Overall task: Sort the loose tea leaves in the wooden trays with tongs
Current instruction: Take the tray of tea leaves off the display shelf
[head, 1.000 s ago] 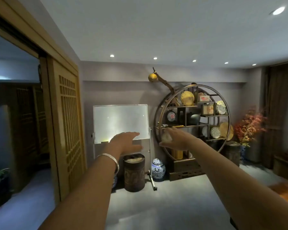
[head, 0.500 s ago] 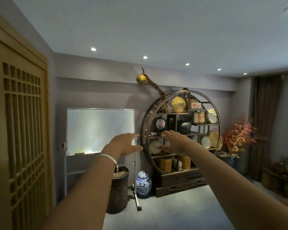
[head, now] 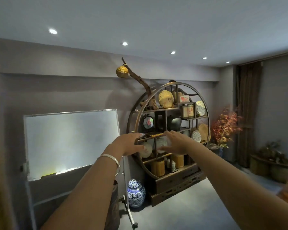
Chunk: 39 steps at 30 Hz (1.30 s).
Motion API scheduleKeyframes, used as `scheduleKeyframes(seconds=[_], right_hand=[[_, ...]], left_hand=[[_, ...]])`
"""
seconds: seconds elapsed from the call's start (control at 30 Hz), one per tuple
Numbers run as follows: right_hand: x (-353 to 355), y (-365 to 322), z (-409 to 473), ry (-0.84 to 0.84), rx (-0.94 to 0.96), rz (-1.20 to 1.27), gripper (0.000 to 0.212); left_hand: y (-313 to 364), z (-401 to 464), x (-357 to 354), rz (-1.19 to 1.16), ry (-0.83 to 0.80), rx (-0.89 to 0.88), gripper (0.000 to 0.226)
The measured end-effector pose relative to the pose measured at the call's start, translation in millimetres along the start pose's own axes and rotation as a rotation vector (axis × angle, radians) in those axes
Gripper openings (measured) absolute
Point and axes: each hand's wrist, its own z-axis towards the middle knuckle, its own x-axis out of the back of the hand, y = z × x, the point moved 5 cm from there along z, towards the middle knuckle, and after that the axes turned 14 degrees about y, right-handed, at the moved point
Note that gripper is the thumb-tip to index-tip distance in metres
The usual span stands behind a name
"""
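- A dim room with grey walls, a grey floor (head: 206, 205) and small ceiling spotlights (head: 52, 31); brown curtains (head: 247, 113) hang at 3 o'clock.
- Both arms stretch forward, palms down. The left hand (head: 126, 144) (a silver bangle (head: 111, 161) on its wrist) and the right hand (head: 177, 143) have relaxed, nearly straight fingers and hold nothing.
- Behind the hands stands a round wooden display shelf (head: 169, 130) with tea cakes, plates, a dark pot and jars; a gold ball on a branch (head: 122, 72) juts out at 12 o'clock.
- At 9 o'clock a whiteboard (head: 71, 140) on a wheeled stand; a blue-and-white jar (head: 136, 193) sits on the floor at 6 o'clock; red foliage (head: 226, 128) at 3 o'clock.
- The hands overlap the shelf's middle tier; whether they touch it cannot be told.
- No wooden trays, tea leaves or tongs can be made out; dark baskets at 4 o'clock are too dim to read.
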Motion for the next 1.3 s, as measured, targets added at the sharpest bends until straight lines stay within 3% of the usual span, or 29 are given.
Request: scheduleKeyframes(seconds=[0.5, 1.3], right_hand=[[-105.5, 99.9, 167.6, -0.023, -0.106, -0.116, 0.079], [-295.0, 377.9, 462.0, -0.02, -0.042, -0.078, 0.081]], left_hand=[[-85.0, 222.0, -115.5, -0.141, -0.055, -0.18, 0.074], [-153.5, 594.0, -349.5, -0.087, -0.057, -0.06, 0.072]])
